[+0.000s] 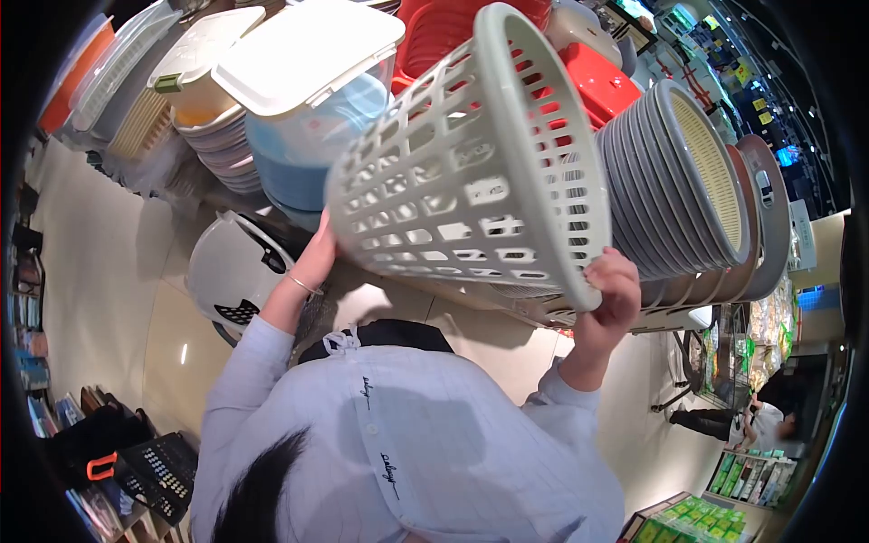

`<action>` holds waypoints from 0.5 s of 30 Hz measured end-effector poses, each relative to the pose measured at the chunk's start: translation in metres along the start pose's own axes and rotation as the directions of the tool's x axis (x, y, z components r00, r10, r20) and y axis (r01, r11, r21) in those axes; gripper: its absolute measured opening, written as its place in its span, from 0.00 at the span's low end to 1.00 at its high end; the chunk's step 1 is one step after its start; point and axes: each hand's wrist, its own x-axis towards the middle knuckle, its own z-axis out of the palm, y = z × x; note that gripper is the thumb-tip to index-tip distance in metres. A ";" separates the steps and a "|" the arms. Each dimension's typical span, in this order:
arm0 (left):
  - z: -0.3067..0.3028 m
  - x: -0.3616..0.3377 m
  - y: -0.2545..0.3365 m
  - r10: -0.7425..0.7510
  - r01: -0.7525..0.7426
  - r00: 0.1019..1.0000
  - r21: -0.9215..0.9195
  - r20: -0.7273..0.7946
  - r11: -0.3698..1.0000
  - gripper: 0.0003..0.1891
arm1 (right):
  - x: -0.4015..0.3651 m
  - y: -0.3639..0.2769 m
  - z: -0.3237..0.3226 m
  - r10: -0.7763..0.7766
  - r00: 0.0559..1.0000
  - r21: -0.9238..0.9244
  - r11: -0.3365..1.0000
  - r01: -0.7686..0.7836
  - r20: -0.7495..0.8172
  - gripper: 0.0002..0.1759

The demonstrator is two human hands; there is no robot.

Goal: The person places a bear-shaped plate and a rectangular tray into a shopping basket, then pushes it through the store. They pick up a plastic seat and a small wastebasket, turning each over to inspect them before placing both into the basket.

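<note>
Near the front edge of the counter (445, 290), the right hand (613, 288) clamps the grey basket (520, 167) by its rim; the left hand (319, 250) touches its base; its grip I cannot tell.

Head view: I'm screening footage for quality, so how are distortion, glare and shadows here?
Head view: fisheye curvature, black corners; head view: white lid nearly washed out, bright streak on the floor; head view: soft shadow across the shirt, openwork of the grey basket readable.

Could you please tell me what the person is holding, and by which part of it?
A pale lattice basket: the right hand grips its wide rim; the left hand is at its narrow end, fingers hidden.
</note>
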 end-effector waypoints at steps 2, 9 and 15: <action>-0.014 -0.003 -0.014 0.267 -0.351 0.919 0.295 0.289 0.889 0.30 | -0.004 0.011 0.006 0.121 0.993 0.313 0.943 -0.116 0.004 0.18; -0.018 -0.066 0.019 0.339 -0.343 0.939 0.200 0.052 0.918 0.27 | -0.012 0.050 0.043 0.492 0.842 0.743 0.474 -0.472 0.221 0.14; -0.011 -0.081 0.035 0.363 -0.314 0.924 0.304 -0.119 0.899 0.33 | -0.013 0.056 0.059 0.497 0.815 0.767 0.384 -0.514 0.298 0.16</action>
